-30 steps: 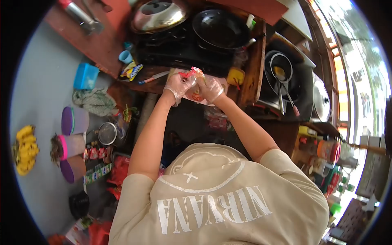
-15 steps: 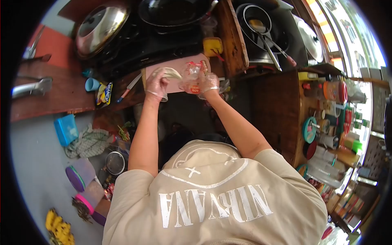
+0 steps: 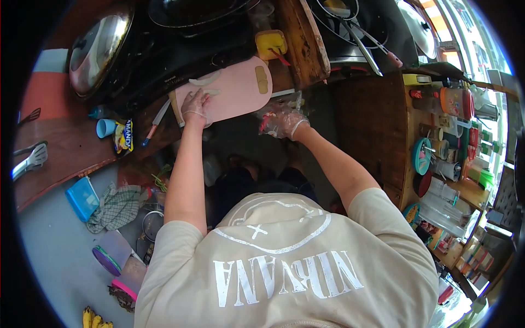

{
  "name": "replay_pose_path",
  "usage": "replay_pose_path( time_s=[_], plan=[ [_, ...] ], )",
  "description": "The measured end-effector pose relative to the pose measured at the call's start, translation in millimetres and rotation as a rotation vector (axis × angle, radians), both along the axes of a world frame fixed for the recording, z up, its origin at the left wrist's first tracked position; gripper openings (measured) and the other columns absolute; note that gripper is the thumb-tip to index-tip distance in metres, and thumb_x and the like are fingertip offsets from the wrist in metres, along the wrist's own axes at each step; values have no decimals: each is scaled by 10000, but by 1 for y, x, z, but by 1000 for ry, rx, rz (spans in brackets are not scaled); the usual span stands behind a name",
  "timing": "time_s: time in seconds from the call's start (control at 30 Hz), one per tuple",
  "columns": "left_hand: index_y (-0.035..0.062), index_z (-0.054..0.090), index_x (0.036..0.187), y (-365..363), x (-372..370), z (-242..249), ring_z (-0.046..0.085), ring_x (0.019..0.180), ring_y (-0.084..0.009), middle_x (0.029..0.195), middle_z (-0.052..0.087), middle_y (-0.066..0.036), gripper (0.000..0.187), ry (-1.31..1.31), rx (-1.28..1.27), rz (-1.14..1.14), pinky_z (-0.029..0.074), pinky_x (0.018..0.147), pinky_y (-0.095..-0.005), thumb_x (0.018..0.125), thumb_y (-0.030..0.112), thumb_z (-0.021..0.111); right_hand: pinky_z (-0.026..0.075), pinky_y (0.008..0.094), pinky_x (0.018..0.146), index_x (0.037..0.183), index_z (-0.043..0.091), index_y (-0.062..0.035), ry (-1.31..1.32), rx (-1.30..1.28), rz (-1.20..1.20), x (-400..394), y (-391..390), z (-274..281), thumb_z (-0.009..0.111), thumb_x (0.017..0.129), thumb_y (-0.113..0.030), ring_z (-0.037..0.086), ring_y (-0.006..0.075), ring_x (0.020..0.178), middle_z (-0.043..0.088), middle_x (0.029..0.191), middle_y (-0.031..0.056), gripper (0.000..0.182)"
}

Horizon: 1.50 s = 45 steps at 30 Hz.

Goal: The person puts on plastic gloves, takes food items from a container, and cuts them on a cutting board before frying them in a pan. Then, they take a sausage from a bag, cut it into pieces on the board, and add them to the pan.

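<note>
My left hand (image 3: 196, 109), in a clear plastic glove, rests at the left part of a pink cutting board (image 3: 238, 95). Its fingers are extended, with the tips right beside a pale strip (image 3: 210, 92) lying on the board. Another pale, curved strip (image 3: 205, 79) lies just above that one. Off the board's right end, my right hand (image 3: 290, 121), also gloved, is closed on a crumpled clear plastic package (image 3: 269, 124) with red printing. The package hangs over the dark gap below the counter edge.
A knife (image 3: 157, 121) lies left of the board, near a yellow packet (image 3: 123, 136) and a blue cup (image 3: 106, 128). The black stove (image 3: 164, 71) stands behind. A yellow container (image 3: 271, 45) sits by the wooden divider (image 3: 303, 44). Crowded shelves (image 3: 445, 136) line the right side.
My left hand has lowered the pale strips onto the board. My right hand has drawn the plastic package down and right, off the board. The view has shifted.
</note>
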<state>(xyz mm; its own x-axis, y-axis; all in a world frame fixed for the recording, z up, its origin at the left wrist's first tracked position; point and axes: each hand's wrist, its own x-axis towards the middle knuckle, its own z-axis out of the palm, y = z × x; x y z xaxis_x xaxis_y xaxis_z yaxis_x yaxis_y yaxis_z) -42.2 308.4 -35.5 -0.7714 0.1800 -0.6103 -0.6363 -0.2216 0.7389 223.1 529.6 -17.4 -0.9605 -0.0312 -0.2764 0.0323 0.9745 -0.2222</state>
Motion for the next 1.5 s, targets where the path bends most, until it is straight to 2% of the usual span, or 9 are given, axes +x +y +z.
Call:
replay_pose_path(
  time_s=[0.23,0.37,0.43,0.5,0.7,1.17,1.33,1.37,1.5],
  plan=[
    [-22,384,1401,-25,13,11,650,949,-299,1212,572,-163,581,79,-71,20,562,845,-384,897,59,661,447,436,1001,1386,495,-170,-109,-53,406,10,24,-43,503,958,-219,593,355,1143,636,1180,169,431],
    [37,678,967,-10,94,86,649,662,-248,891,690,-143,155,938,-1039,-519,533,680,-354,818,66,650,312,449,1132,1446,442,-170,-139,-493,-2,7,39,-29,524,972,-199,410,393,1331,466,1425,174,481],
    [98,685,993,8,131,61,684,854,-306,1028,700,-107,254,1339,-508,-787,561,760,-390,755,37,622,337,439,1111,1451,422,-146,73,-650,-29,6,46,-31,425,1032,-286,413,405,1313,481,1408,187,443],
    [142,620,1218,33,163,35,644,1073,-318,1295,616,-104,407,1162,-722,-1192,541,899,-429,814,90,603,361,432,1093,1441,434,-133,96,-680,-32,6,52,-47,435,1026,-295,448,400,1285,508,1375,200,445],
    [112,654,1130,80,176,-47,658,1061,-316,1194,665,-119,282,567,-1195,-1525,543,868,-460,865,108,557,436,413,1021,1368,516,-104,-173,-487,-155,8,64,-73,491,983,-312,570,371,1179,596,1276,208,438],
    [64,655,891,8,263,31,616,950,-301,909,620,-122,164,1038,-727,-1188,532,829,-409,749,33,579,507,464,924,1158,699,-60,-614,-44,-220,-26,46,-149,627,845,-234,642,318,1125,659,1223,164,365],
    [72,662,932,16,300,55,622,868,-293,882,616,-100,230,1153,-527,-906,536,807,-414,714,14,616,527,443,889,1066,738,-57,-872,228,228,-2,72,-230,593,863,-203,659,302,1092,676,1181,168,289],
    [74,659,890,20,305,56,621,841,-288,868,624,-92,177,1203,-581,-811,537,796,-405,724,36,610,526,444,878,1137,700,-62,-786,110,57,-23,53,-142,551,894,-221,656,333,1073,664,1182,191,326],
    [84,657,842,22,316,46,624,855,-292,845,632,-96,121,1059,-620,-743,535,799,-406,742,71,590,508,457,897,1230,631,-85,-422,-174,289,-18,64,-166,495,932,-267,635,370,1079,642,1207,201,375]
  ],
)
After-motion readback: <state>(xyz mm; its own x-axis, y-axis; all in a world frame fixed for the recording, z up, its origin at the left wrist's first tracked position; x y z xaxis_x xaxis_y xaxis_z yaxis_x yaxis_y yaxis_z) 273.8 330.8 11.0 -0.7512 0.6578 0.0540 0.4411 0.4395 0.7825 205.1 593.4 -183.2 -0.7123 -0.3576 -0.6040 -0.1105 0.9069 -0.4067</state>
